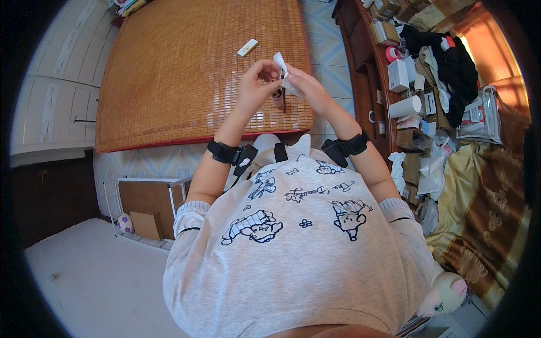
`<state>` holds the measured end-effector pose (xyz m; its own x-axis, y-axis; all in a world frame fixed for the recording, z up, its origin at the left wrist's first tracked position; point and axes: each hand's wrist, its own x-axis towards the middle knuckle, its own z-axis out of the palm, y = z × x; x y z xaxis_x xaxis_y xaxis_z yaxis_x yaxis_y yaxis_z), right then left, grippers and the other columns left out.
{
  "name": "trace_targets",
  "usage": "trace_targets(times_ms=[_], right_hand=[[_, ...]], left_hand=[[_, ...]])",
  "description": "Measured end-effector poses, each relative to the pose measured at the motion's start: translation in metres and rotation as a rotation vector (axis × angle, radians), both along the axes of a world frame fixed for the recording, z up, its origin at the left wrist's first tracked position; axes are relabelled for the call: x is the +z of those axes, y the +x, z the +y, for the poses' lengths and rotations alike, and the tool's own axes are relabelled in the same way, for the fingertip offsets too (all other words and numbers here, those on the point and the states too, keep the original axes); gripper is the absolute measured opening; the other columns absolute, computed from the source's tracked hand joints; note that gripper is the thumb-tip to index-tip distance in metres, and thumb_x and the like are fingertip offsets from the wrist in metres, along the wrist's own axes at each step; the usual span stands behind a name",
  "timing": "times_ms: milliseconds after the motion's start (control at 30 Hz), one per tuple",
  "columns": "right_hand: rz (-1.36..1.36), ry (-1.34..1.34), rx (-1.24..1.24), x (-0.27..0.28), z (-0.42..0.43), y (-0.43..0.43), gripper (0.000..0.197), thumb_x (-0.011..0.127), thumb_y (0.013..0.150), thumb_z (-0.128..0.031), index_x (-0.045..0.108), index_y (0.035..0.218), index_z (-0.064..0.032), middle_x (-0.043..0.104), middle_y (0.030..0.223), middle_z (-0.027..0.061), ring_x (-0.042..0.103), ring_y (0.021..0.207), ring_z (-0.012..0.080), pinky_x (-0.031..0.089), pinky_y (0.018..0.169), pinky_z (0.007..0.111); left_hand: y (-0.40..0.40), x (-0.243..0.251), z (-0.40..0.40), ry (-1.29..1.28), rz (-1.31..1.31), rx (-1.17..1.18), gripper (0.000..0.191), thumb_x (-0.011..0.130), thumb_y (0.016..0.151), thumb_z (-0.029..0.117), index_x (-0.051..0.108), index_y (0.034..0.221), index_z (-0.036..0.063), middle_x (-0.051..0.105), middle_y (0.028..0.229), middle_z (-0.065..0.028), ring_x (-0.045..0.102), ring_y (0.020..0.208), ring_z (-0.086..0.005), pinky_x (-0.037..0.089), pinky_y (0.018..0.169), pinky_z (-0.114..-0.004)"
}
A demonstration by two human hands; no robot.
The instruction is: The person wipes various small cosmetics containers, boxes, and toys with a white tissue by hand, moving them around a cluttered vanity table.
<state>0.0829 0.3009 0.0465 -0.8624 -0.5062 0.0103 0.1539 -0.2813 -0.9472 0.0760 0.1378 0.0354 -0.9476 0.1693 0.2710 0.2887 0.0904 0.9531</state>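
Note:
In front of me, above the near right part of a slatted bamboo mat [190,76], both my hands are raised close together. My right hand [307,89] pinches a crumpled white tissue [279,61]. My left hand [258,80] is curled, its thumb and fingertips reaching the tissue's left side. Between the fingertips shows a small dark piece; whether my left hand grips it is unclear. A slim dark brown stick [284,101] extends below the hands, beside a small pinkish container [277,98] partly hidden by them. Farther off on the mat lies a small white and green box [247,48].
The mat has a red edge [203,141] near my knees. To the right, a wooden cabinet [370,84] carries boxes, a white cylinder [405,107] and black cloth [452,76]. At left behind the mat, a white-framed rack [173,207] holds a cardboard box [146,225] and a ball [124,223].

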Motion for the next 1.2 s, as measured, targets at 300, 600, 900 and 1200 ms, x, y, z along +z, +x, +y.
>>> trace_targets(times_ms=[300, 600, 900, 1200], right_hand=[[0.085, 0.221, 0.0, -0.017, 0.003, -0.008, 0.034, 0.053, 0.086, -0.021, 0.049, 0.113, -0.0009, 0.056, 0.098, 0.0009, 0.051, 0.085, 0.0074, 0.042, 0.074, 0.022], [0.201, 0.298, -0.078, -0.015, 0.004, -0.004, 0.03, 0.056, 0.083, -0.021, 0.055, 0.103, 0.0005, 0.058, 0.088, 0.0028, 0.053, 0.076, 0.0088, 0.044, 0.067, 0.024], [0.351, 0.486, -0.126, -0.014, 0.001, -0.002, 0.032, 0.057, 0.082, -0.022, 0.055, 0.104, 0.0004, 0.06, 0.085, 0.0094, 0.056, 0.076, 0.0151, 0.044, 0.069, 0.027], [0.248, 0.566, -0.01, -0.007, 0.002, 0.001, 0.027, 0.055, 0.083, -0.018, 0.055, 0.105, -0.0011, 0.06, 0.088, 0.0046, 0.054, 0.079, 0.0107, 0.043, 0.072, 0.025]], left_hand=[[0.003, 0.004, -0.005, -0.231, 0.206, 0.006, 0.026, 0.071, 0.063, 0.005, 0.055, 0.083, 0.004, 0.049, 0.075, 0.0011, 0.045, 0.069, -0.0086, 0.04, 0.063, -0.022], [0.0, 0.002, -0.013, -0.187, -0.025, -0.204, 0.024, 0.067, 0.07, 0.005, 0.06, 0.093, 0.0018, 0.054, 0.081, -0.0003, 0.049, 0.073, -0.0088, 0.041, 0.068, -0.022], [0.001, -0.01, -0.014, 0.044, -0.167, -0.195, 0.012, 0.059, 0.078, 0.006, 0.062, 0.086, -0.003, 0.059, 0.088, -0.0044, 0.054, 0.083, -0.0107, 0.042, 0.076, -0.023], [0.002, -0.008, -0.011, 0.103, -0.23, -0.051, 0.008, 0.06, 0.078, 0.006, 0.063, 0.082, -0.0007, 0.061, 0.078, -0.0024, 0.054, 0.073, -0.0071, 0.042, 0.067, -0.019]])
